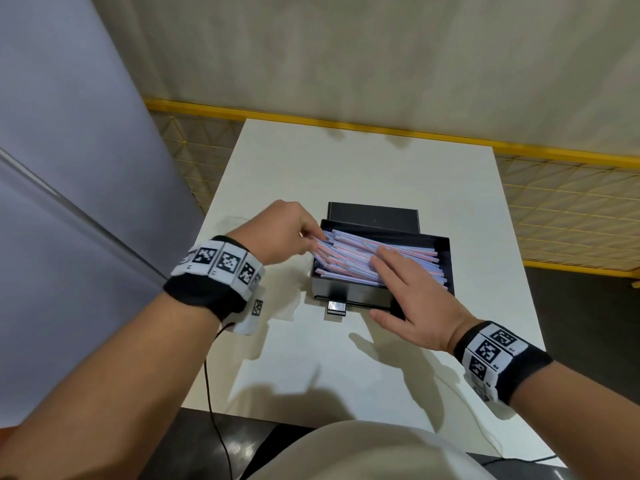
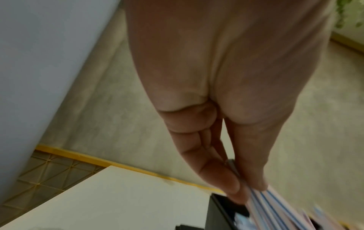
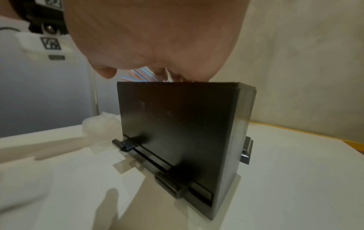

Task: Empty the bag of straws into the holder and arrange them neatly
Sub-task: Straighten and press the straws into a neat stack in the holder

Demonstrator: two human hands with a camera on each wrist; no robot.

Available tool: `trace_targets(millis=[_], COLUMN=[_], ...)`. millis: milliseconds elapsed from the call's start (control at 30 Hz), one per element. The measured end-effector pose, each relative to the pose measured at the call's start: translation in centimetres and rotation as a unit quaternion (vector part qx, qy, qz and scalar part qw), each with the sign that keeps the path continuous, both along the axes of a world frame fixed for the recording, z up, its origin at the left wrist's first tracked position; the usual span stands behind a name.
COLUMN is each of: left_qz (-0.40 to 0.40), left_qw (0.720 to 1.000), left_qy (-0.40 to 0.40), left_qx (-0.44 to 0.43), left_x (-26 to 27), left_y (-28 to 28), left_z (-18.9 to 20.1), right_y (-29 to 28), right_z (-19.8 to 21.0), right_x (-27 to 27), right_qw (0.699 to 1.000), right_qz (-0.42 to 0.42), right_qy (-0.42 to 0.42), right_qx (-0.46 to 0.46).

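Observation:
A black open-topped holder (image 1: 349, 292) stands in the middle of the white table (image 1: 346, 161). It is filled with pink and blue wrapped straws (image 1: 349, 258) lying lengthwise, a little fanned. My left hand (image 1: 311, 237) is at the holder's left end; in the left wrist view its thumb and fingers (image 2: 222, 175) pinch the ends of some straws (image 2: 275, 208). My right hand (image 1: 384, 265) lies flat on the straws' right half, with its thumb against the holder's front corner. The crumpled clear bag (image 3: 100, 124) lies on the table left of the holder (image 3: 177, 124).
A black lid (image 1: 372, 216) lies flat just behind the holder. A yellow-framed mesh barrier (image 1: 381, 129) runs behind the table, and a grey panel (image 1: 69, 168) stands to the left. A thin black cable (image 1: 211, 393) hangs from my left wristband.

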State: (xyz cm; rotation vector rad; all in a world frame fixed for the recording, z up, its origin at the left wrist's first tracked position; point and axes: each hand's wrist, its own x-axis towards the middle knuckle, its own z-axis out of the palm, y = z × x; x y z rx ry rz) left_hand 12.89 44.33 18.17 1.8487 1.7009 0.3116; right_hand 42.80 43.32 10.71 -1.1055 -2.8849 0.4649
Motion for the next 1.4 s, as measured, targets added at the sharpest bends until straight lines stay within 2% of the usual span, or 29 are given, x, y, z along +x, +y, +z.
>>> trace_targets(millis=[233, 400, 767, 933, 1033, 1133, 1300, 1400], left_qz=[0.057, 0.072, 0.016, 0.039, 0.046, 0.059, 0.093, 0.081], left_qw=[0.998, 0.996, 0.998, 0.996, 0.997, 0.997, 0.987, 0.981], left_qy=[-0.009, -0.046, -0.049, -0.076, -0.064, -0.057, -0.121, -0.167], left_qx=[-0.015, -0.003, -0.045, -0.023, -0.018, -0.005, 0.056, 0.058], left_x=[-3.9, -5.1, -0.6, 0.8, 0.6, -0.9, -4.1, -3.4], left_y=[-0.1, 0.3, -0.1, 0.0, 0.4, 0.8, 0.8, 0.9], left_z=[3.4, 4.6, 2.4, 1.5, 1.9, 3.8, 8.5, 8.9], right_y=[-0.3, -0.3, -0.4, -0.4, -0.3, -0.2, 0.2, 0.3], right_z=[-0.7, -1.2, -1.2, -1.4, -1.3, -1.3, -0.7, 0.0], right_x=[0.8, 0.5, 0.4, 0.4, 0.4, 0.5, 0.7, 1.3], right_qw=[0.998, 0.998, 0.997, 0.997, 0.997, 0.998, 0.998, 0.985], right_qz=[0.002, -0.019, -0.028, -0.029, -0.027, -0.023, -0.047, -0.094], right_qy=[-0.065, -0.066, -0.063, -0.067, -0.065, -0.064, 0.027, 0.122], right_qx=[0.022, 0.014, 0.016, 0.016, 0.011, 0.005, -0.045, -0.079])
